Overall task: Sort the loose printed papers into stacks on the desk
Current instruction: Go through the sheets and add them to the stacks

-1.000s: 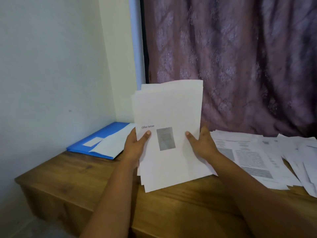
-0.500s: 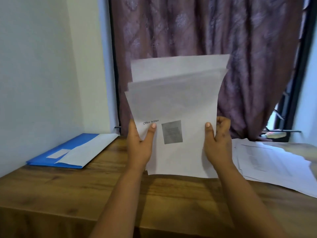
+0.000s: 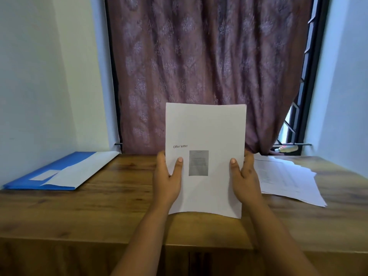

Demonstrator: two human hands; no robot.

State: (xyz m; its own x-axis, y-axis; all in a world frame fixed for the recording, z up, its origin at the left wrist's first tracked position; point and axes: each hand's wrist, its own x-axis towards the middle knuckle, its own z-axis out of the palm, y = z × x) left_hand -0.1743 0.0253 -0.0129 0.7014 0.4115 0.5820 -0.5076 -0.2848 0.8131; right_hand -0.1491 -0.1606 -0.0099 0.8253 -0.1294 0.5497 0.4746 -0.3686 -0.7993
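Note:
A squared-up bundle of printed papers (image 3: 206, 128) stands upright on its lower edge on the wooden desk (image 3: 99, 206). Its front sheet reads "Offer letter" above a small grey printed block. My left hand (image 3: 167, 176) grips the bundle's left edge, thumb on the front. My right hand (image 3: 245, 176) grips the right edge the same way. A loose pile of printed papers (image 3: 286, 176) lies flat on the desk to the right of my hands.
A blue folder (image 3: 31, 180) with a white envelope (image 3: 79, 172) on it lies at the desk's back left by the wall. A purple patterned curtain (image 3: 199, 66) hangs behind the desk, with a window frame (image 3: 306, 96) at its right.
The fanned, uneven sheets have been squared into one aligned bundle and lowered until the bottom edge meets the desk. The view has shifted right and up.

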